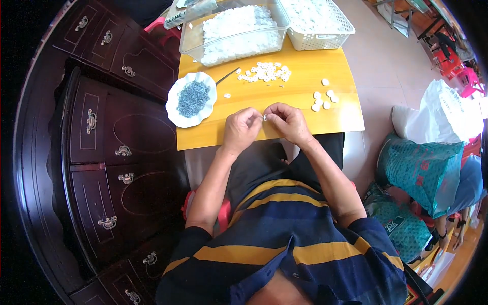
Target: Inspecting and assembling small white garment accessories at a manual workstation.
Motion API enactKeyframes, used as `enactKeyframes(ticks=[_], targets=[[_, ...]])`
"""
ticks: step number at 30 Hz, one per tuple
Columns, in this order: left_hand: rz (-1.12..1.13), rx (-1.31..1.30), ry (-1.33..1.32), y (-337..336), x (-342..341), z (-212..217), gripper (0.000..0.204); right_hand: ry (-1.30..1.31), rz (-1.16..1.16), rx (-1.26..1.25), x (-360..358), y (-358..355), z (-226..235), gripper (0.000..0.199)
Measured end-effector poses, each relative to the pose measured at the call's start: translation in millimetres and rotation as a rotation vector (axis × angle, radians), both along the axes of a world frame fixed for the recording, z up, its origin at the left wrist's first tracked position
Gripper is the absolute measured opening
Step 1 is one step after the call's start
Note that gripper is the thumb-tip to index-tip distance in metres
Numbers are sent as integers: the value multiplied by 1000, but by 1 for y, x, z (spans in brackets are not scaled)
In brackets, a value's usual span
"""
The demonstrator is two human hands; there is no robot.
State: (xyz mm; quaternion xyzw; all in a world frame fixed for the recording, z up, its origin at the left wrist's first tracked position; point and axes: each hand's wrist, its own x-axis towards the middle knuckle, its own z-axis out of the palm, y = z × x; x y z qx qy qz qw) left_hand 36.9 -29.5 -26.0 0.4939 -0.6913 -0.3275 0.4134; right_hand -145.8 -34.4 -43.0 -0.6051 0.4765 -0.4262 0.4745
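Yellow wooden table [305,71]; white scalloped dish [175,114] of grey-blue bits [193,98]; white small parts [264,72]; navy shirt [284,244] with mustard stripes; dark brown cabinet [101,152].

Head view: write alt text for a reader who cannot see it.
Both hands, left hand and right hand, pinch a small white piece over a yellow table. A white dish of grey pins, loose white pieces and two tubs lie behind.

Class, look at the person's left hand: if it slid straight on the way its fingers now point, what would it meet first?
The left hand points right, so it would first meet the small white piece pinched between both hands, then the right hand's fingertips just beyond.
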Motion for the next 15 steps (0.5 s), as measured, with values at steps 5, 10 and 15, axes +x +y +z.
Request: enactKeyframes(ticks=[5,10,15], targets=[[-9,-14,0,-2,-1,-1,6,-12,-21,-16,2,1,-5,10],[-3,-6,-62,-2,0,2,5,90,-42,-27,4,2,0,10],[-31,36,-59,-8,2,2,6,59,-52,-30,2,1,-2,9]])
